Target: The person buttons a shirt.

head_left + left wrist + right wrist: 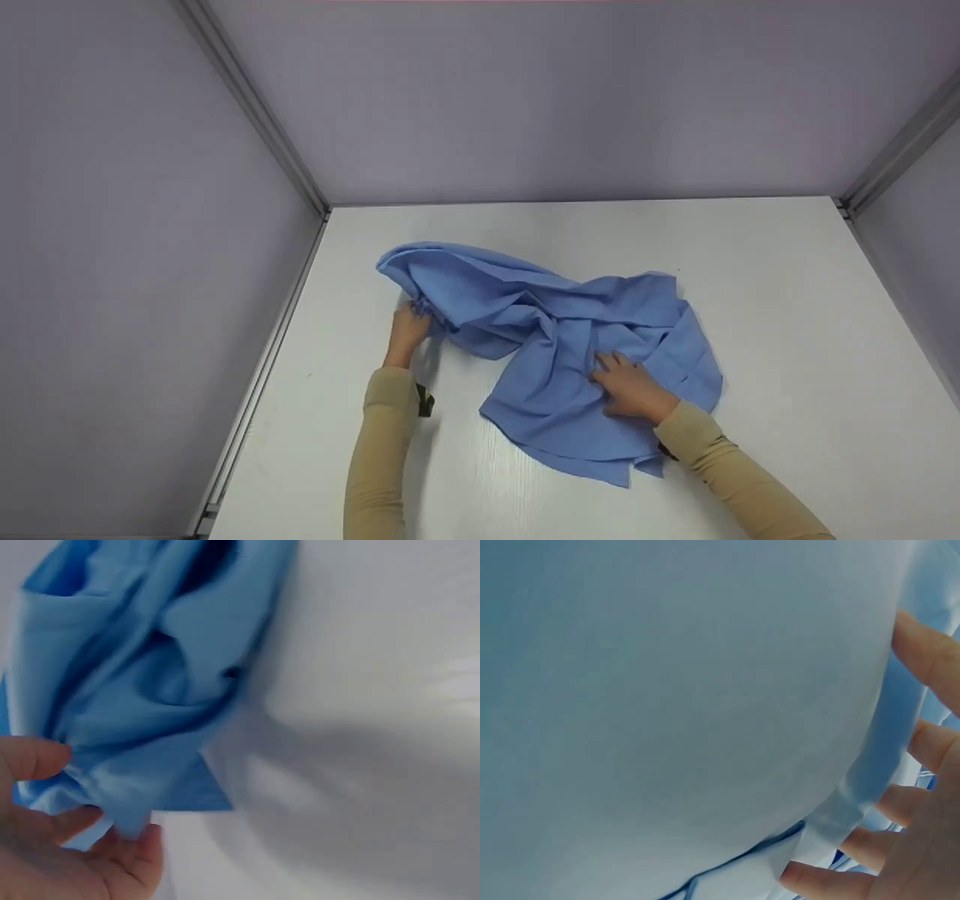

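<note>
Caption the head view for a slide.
Left hand grips the gathered left end of a crumpled, plain blue cloth over a flat white table; right hand rests on the cloth.

No text, label, brand, number or sign can be read in any of the three views. In the head view, a small dark piece (pixel 427 406) beside the left sleeve (pixel 379 450) bears a yellowish patch (pixel 422 394), too small to tell whether any lettering stands on it.

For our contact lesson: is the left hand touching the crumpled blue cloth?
Touching: the left wrist view shows the left hand pinching folds of the crumpled blue cloth.
</note>
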The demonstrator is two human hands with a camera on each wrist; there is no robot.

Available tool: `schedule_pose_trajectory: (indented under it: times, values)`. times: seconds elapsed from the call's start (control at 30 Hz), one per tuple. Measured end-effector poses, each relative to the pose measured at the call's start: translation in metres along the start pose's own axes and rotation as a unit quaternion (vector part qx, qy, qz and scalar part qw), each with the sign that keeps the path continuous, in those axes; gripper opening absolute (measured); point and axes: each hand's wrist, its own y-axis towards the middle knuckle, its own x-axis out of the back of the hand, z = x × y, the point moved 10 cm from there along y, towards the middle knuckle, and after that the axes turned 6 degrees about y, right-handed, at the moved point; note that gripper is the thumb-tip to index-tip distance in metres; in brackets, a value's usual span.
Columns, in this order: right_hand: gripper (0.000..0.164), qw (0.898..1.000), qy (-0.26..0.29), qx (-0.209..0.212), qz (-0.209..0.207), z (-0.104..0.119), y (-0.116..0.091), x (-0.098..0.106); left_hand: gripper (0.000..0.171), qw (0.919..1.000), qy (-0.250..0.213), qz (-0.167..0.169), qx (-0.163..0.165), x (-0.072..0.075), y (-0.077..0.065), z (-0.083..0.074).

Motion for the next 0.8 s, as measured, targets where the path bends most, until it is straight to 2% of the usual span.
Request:
schedule_pose_trajectory:
  times: [0.07,0.1,0.13,0.2,0.3,0.33,0.4,0.47,0.53,0.6,0.67,0.8]
  values:
    - [0.046,1.0,-0.001,-0.001,0.0,0.0,0.0,0.0,0.063,0.9978,-0.027,0.048,0.037,-0.001,-0.024,-0.019]
    - [0.046,1.0,-0.002,-0.001,-0.002,-0.001,0.0,0.0,0.062,0.9958,-0.04,0.065,0.05,0.007,-0.046,-0.043]
    - [0.046,1.0,-0.003,-0.002,-0.002,-0.001,0.0,0.0,0.063,0.992,-0.069,0.084,0.065,0.01,-0.062,-0.059]
    - [0.047,1.0,-0.005,-0.003,-0.004,-0.002,-0.001,0.0,0.059,0.9801,-0.133,0.113,0.095,0.02,-0.092,-0.095]
    - [0.047,1.0,-0.004,-0.007,-0.003,-0.003,-0.001,0.0,0.049,0.963,-0.209,0.123,0.117,0.032,-0.118,-0.127]
    - [0.048,1.0,-0.002,-0.009,-0.002,-0.003,-0.001,-0.001,0.045,0.9567,-0.237,0.121,0.117,0.034,-0.121,-0.132]
    - [0.048,1.0,0.002,-0.011,0.0,-0.003,-0.001,-0.002,0.041,0.95,-0.271,0.108,0.111,0.037,-0.122,-0.137]
    - [0.048,1.0,0.005,-0.01,-0.001,-0.003,-0.002,-0.002,0.04,0.9441,-0.3,0.091,0.1,0.039,-0.116,-0.137]
    - [0.048,1.0,0.008,-0.009,-0.002,-0.003,-0.002,-0.002,0.037,0.942,-0.318,0.065,0.086,0.039,-0.106,-0.132]
    - [0.048,1.0,0.011,-0.008,-0.004,-0.004,-0.002,-0.002,0.035,0.9405,-0.323,0.048,0.094,0.041,-0.101,-0.133]
    - [0.047,1.0,0.011,-0.003,-0.006,-0.003,-0.003,-0.001,0.03,0.9376,-0.335,0.026,0.089,0.043,-0.093,-0.131]
    - [0.046,1.0,0.019,0.005,-0.006,-0.002,-0.004,0.0,0.02,0.9509,-0.301,-0.049,0.055,0.066,-0.09,-0.148]
